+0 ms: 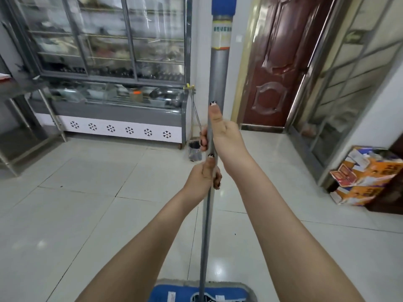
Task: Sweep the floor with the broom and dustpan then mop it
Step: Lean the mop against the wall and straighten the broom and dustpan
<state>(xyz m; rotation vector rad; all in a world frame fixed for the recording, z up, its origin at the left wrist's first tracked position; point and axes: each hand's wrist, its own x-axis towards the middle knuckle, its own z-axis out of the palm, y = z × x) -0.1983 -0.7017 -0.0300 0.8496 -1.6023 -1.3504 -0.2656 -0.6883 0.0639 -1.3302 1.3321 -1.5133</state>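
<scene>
Both hands [202,175] [224,136] grip the pole [206,236], mop head [181,293] seemingly cropped.

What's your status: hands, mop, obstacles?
Left hand, right hand both grip mop handle, right above left. Blue mop head flat on floor. Cardboard box off right, by wall.

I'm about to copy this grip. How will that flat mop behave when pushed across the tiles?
The mop pole looks metal and straight, probably stiff. Its wide flat head should glide rather than tip on the glossy floor. Left hand and right hand both grip it, so steering may take effort.
</scene>
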